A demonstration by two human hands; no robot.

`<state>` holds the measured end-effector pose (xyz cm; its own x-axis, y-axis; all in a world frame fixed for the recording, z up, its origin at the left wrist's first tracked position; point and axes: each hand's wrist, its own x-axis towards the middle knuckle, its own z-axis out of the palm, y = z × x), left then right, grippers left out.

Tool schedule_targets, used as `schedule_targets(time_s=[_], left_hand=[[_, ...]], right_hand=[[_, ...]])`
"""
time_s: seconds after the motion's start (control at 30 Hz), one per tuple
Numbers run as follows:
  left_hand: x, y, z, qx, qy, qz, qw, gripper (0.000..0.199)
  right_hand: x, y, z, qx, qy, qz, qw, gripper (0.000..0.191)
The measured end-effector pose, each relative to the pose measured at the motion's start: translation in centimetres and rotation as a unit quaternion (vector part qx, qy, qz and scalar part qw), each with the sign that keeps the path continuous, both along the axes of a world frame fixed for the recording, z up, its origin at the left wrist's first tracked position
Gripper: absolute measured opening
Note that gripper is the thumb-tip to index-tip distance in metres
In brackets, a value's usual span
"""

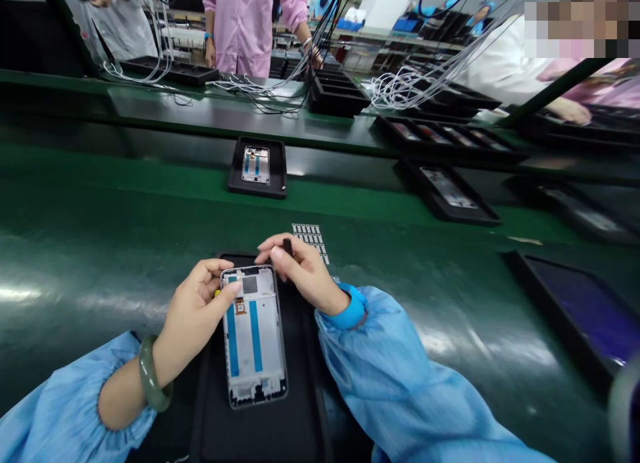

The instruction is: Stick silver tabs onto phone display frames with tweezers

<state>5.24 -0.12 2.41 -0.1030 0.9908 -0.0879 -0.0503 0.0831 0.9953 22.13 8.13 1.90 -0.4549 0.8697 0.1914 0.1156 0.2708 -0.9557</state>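
A silver phone frame [267, 343] with two blue strips and a small orange flex part lies over a black tray [260, 433]. My left hand [200, 306] grips the frame's upper left edge, thumb on its face and fingers behind the side. Just right of the frame's top edge, my right hand [305, 270] pinches a small black piece [287, 247] between thumb and fingers. Beyond that hand is a sheet of small pale labels [309, 234], partly covered by it.
Black trays with phone frames stand ahead [257, 190] and at the right [470, 213]. A larger tray [560, 310] is at the far right. White cables [400, 86] lie on the raised shelf, with people behind it.
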Motion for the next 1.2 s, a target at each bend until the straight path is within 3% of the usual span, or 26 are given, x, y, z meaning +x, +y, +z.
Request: schedule_targets(time_s=[0.1, 0.37, 0.6, 0.7, 0.77, 0.8, 0.87, 0.93, 0.97, 1.03, 1.07, 1.13, 1.2], left_hand=[[-0.1, 0.3, -0.3, -0.009, -0.003, 0.007, 1.0, 0.027], [-0.3, 0.4, -0.9, -0.007, 0.045, 0.025, 0.999, 0.017], [-0.7, 1.0, -1.2, -0.006, 0.07, -0.014, 0.997, 0.025], [-1.4, 1.0, -1.0, 0.066, 0.129, 0.009, 0.989, 0.028], [-1.2, 0.6, -0.6, 0.186, 0.233, 0.012, 0.954, 0.025], [-0.8, 0.2, -0.4, 0.246, 0.286, -0.016, 0.926, 0.022], [1.0, -0.7, 0.0, 0.307, 0.357, -0.138, 0.871, 0.017], [3.7, -1.6, 0.2, 0.291, 0.433, -0.255, 0.814, 0.024], [5.2, -2.0, 0.2, 0.257, 0.488, -0.283, 0.785, 0.034], [8.1, -2.3, 0.1, 0.163, 0.575, -0.287, 0.749, 0.053], [9.2, -2.2, 0.1, 0.123, 0.606, -0.289, 0.731, 0.053], [10.3, -1.7, 0.2, 0.091, 0.628, -0.284, 0.718, 0.042], [9.8, -1.0, 0.6, 0.072, 0.639, -0.282, 0.712, 0.028]], right_hand=[[-0.4, -0.9, 0.5, 0.02, -0.044, 0.057, 0.997, 0.016], [-1.0, -1.7, -0.2, 0.048, -0.062, 0.047, 0.996, 0.014], [-0.2, -1.0, 0.6, 0.027, -0.107, 0.075, 0.991, 0.017], [0.4, -0.2, 1.2, 0.075, -0.194, 0.076, 0.975, 0.023], [0.8, 0.4, 1.4, 0.124, -0.244, 0.026, 0.962, 0.032], [0.9, 0.7, 1.4, 0.135, -0.252, -0.009, 0.958, 0.036], [1.1, 1.3, 1.2, 0.127, -0.236, -0.074, 0.961, 0.04], [1.3, 1.7, 1.0, 0.103, -0.211, -0.119, 0.965, 0.041], [1.4, 1.8, 1.0, 0.095, -0.205, -0.135, 0.965, 0.042], [1.7, 2.0, 0.9, 0.085, -0.21, -0.152, 0.962, 0.045], [1.9, 2.0, 1.0, 0.081, -0.213, -0.154, 0.962, 0.047], [2.4, 2.2, 1.0, 0.069, -0.203, -0.156, 0.964, 0.048], [3.1, 2.4, 1.0, 0.049, -0.17, -0.167, 0.97, 0.046]])
